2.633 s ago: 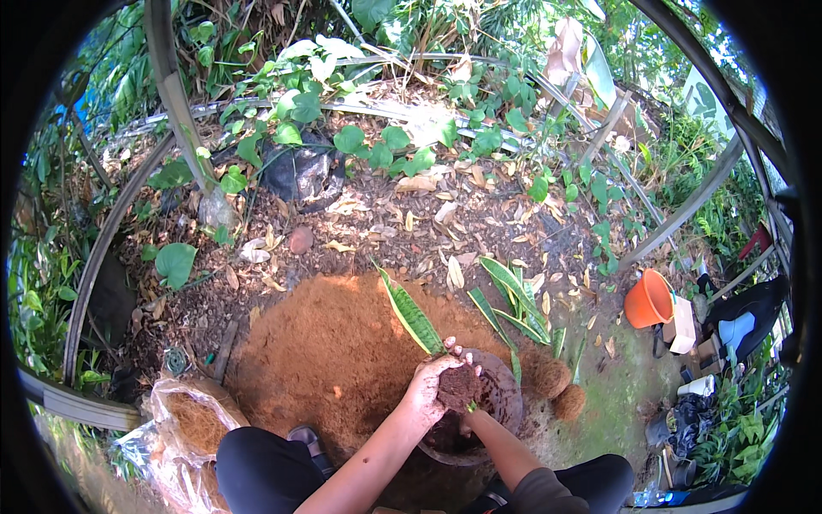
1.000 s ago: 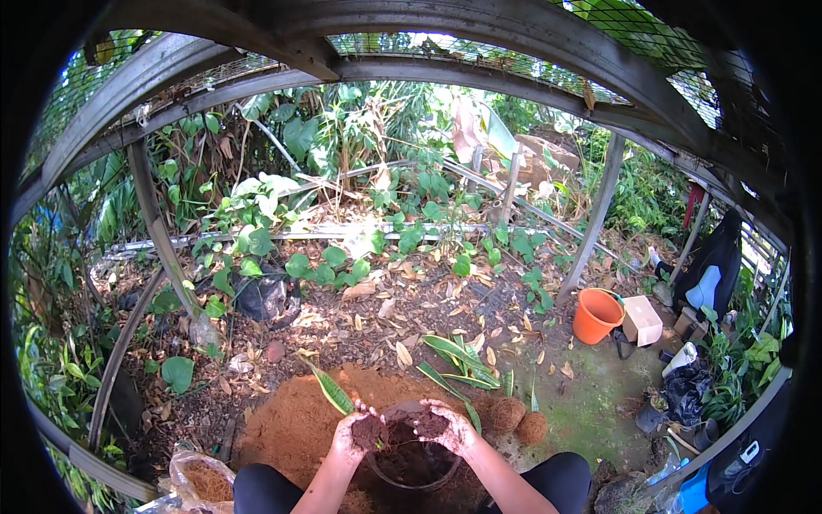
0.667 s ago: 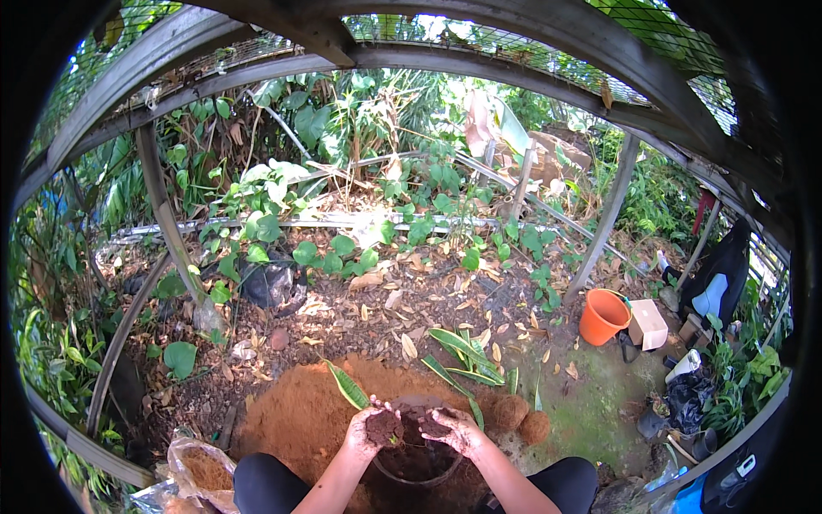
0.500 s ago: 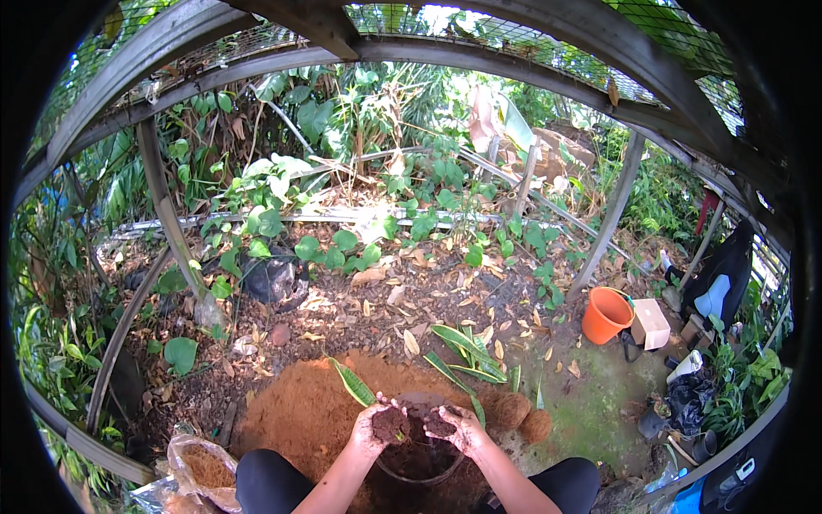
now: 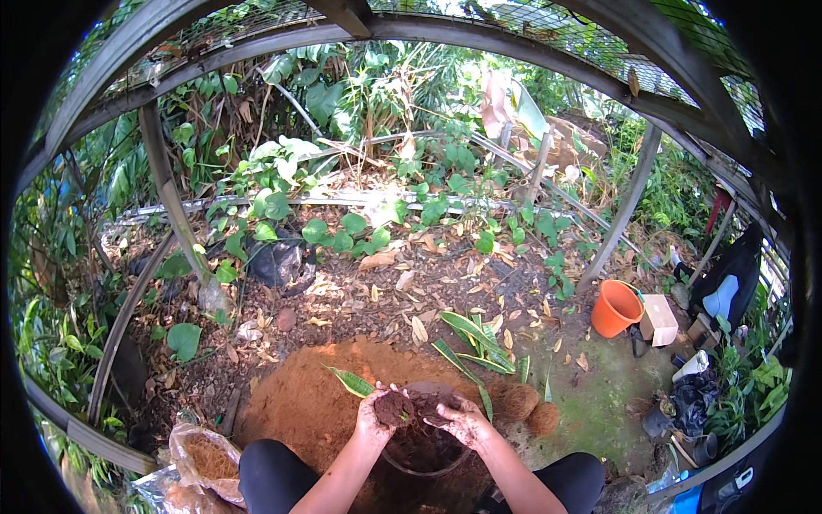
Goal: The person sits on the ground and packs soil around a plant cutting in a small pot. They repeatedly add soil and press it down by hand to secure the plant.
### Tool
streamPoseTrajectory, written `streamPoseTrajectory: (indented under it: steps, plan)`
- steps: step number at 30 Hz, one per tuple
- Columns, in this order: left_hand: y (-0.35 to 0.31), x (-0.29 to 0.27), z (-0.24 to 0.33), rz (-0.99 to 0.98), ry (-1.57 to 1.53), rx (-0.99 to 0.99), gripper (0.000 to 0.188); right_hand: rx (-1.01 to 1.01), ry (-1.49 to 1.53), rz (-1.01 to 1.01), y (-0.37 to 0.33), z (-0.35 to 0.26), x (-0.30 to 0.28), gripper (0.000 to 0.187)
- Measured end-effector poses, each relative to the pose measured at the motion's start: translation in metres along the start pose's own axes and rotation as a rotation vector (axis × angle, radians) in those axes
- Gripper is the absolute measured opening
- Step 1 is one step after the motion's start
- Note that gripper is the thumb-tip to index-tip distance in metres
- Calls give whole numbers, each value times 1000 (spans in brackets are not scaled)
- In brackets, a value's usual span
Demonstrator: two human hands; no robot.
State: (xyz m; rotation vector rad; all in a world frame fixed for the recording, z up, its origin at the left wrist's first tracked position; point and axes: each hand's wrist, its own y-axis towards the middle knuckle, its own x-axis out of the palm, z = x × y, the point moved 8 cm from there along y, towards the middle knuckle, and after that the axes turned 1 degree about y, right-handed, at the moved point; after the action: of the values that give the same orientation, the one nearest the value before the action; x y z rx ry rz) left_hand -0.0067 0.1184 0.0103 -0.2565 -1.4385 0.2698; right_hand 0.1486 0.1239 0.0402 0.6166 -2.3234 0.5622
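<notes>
Head: leaf [image 5: 349,381] now tilted flatter.

Leaf [image 5: 351,382] green, yellow-edged; soil clump [image 5: 393,409] dark brown; heap [image 5: 295,403] reddish-brown; bucket [image 5: 613,312] orange.

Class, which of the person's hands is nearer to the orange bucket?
Right. The right hand is below and left of the bucket in the picture; the left hand is farther left, holding soil.

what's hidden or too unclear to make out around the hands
Head view: lower end of the leaf, hidden by the left hand and soil clump.
Head view: parts of the pot, hidden by both hands.
Head view: whether the right hand grips soil, too small and dark.
Head view: both elbows, cut off by the lower edge.
</notes>
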Motion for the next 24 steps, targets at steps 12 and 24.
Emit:
streamPoseTrajectory:
  steps: [12,24]
  plan:
    - [-4,-16,-6,180,54,-95,17,28,220,84,12,8,-19,39]
    - [3,-36,-16,173,182,-89,32,-1002,-1611,-48,-26,8,113,30]
